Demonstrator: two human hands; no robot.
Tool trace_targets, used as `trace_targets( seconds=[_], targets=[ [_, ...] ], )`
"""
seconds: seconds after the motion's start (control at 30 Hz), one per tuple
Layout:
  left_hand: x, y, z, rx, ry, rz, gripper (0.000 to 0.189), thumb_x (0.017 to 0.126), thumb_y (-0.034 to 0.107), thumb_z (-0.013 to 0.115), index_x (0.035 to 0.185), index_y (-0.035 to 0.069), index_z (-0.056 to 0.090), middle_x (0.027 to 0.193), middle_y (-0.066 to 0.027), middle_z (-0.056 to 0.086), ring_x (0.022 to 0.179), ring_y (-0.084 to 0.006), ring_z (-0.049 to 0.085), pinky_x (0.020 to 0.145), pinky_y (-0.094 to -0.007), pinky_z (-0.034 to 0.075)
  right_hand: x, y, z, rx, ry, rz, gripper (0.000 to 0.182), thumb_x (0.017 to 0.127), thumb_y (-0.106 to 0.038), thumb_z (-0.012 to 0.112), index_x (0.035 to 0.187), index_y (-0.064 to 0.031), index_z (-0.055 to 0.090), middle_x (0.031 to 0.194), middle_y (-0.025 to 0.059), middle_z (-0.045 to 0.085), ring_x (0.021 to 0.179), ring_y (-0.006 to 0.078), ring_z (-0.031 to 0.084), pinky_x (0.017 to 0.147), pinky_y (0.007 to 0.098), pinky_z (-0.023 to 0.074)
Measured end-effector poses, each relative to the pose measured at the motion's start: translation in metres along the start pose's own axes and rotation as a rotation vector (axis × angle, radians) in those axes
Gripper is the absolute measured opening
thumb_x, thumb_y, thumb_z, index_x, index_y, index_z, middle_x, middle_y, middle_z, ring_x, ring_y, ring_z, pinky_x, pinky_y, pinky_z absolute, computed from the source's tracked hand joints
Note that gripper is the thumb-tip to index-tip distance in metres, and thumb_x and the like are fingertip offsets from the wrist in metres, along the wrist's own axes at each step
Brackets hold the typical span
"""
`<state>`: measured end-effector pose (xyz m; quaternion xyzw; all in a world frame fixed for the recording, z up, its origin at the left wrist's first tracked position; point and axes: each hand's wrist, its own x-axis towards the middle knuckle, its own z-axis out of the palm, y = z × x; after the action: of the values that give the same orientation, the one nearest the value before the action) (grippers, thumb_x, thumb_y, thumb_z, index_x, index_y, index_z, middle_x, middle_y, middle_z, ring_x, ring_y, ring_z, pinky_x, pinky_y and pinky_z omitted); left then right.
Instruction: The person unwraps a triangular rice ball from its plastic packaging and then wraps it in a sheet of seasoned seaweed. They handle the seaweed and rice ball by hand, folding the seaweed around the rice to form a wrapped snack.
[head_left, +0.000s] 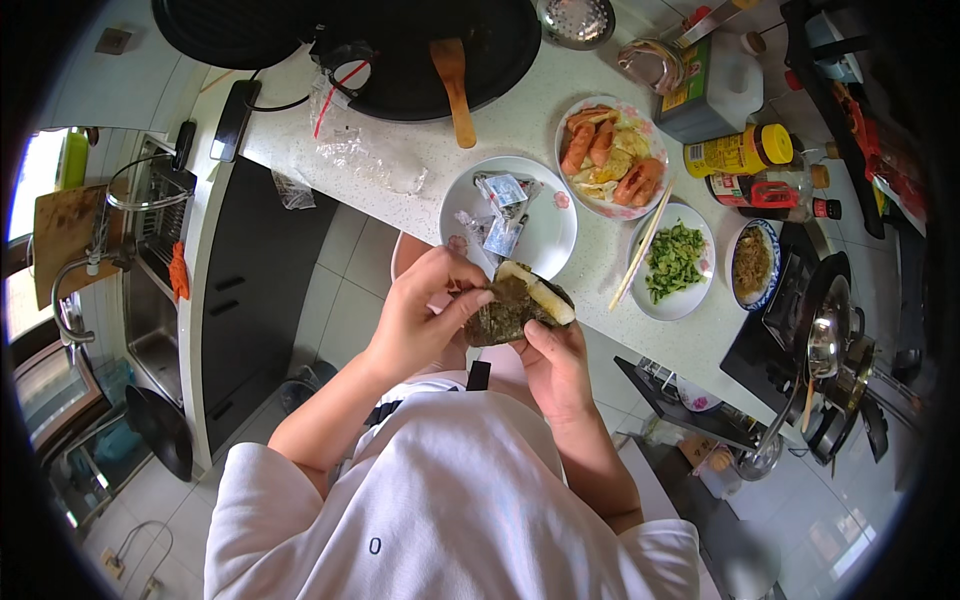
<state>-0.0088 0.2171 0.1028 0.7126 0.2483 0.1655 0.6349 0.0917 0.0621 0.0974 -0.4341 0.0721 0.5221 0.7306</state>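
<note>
Near the counter's front edge, my right hand (556, 360) grips the lower right part of a dark green seaweed sheet (499, 319), its thumb on top. A pale, whitish strip of food (551, 301) lies along the sheet's upper right edge. My left hand (431, 311) pinches the sheet's upper left part between thumb and fingers. Just beyond, a white plate (551, 240) bears opened clear wrappers and small blue-and-white packets (501, 236). The fingers under the seaweed are partly hidden.
Sausages and egg fill a floral plate (564, 161). Chopsticks (643, 244) rest on a plate of chopped greens (675, 262), beside a bowl of shredded food (751, 266). A wooden spatula (454, 94) lies over a black griddle (405, 45). Bottles (731, 154) stand at right; plastic wrap (371, 157) lies left.
</note>
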Motion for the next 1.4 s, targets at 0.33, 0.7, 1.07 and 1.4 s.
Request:
trace_targets(
  seconds=[0.33, 0.7, 1.07, 1.4],
  targets=[
    [-0.016, -0.022, 0.025, -0.502, 0.19, -0.347, 0.03, 0.09, 0.0, 0.058, 0.117, 0.005, 0.047, 0.094, 0.0015, 0.048, 0.081, -0.0036, 0.046, 0.071, -0.0178, 0.041, -0.001, 0.005, -0.006, 0.141, 0.025, -0.029, 0.045, 0.087, 0.0, 0.059, 0.13, -0.003, 0.046, 0.122, 0.0084, 0.056, 0.113, 0.0195, 0.054, 0.099, 0.036, 0.0427],
    [-0.029, -0.014, 0.063, -0.641, -0.035, -0.424, 0.049, 0.094, 0.011, 0.057, 0.138, 0.0, 0.037, 0.126, -0.0077, 0.05, 0.116, -0.0164, 0.048, 0.101, -0.0315, 0.037, -0.002, 0.011, -0.021, -0.009, 0.142, -0.148, 0.043, 0.084, 0.005, 0.06, 0.124, -0.0018, 0.048, 0.119, 0.0056, 0.056, 0.11, 0.0136, 0.052, 0.097, 0.0291, 0.0406],
    [0.004, -0.059, 0.079, -0.885, -0.036, -0.705, 0.04, 0.093, 0.01, 0.057, 0.131, 0.007, 0.044, 0.124, -0.0034, 0.053, 0.116, -0.0138, 0.05, 0.102, -0.0318, 0.037, 0.038, -0.025, -0.048, -0.398, 0.11, -0.093, 0.043, 0.083, 0.0, 0.068, 0.122, 0.0006, 0.049, 0.115, 0.0077, 0.059, 0.107, 0.015, 0.057, 0.091, 0.0274, 0.0468],
    [0.026, -0.056, 0.109, -0.872, 0.11, -0.655, 0.068, 0.085, -0.001, 0.047, 0.148, 0.004, 0.023, 0.147, -0.0106, 0.034, 0.138, -0.0199, 0.027, 0.112, -0.0311, 0.021, 0.079, -0.038, -0.08, -0.28, 0.267, -0.068, 0.038, 0.083, -0.005, 0.067, 0.119, -0.005, 0.053, 0.112, 0.0057, 0.061, 0.101, 0.0155, 0.06, 0.084, 0.0294, 0.0507]
  ],
)
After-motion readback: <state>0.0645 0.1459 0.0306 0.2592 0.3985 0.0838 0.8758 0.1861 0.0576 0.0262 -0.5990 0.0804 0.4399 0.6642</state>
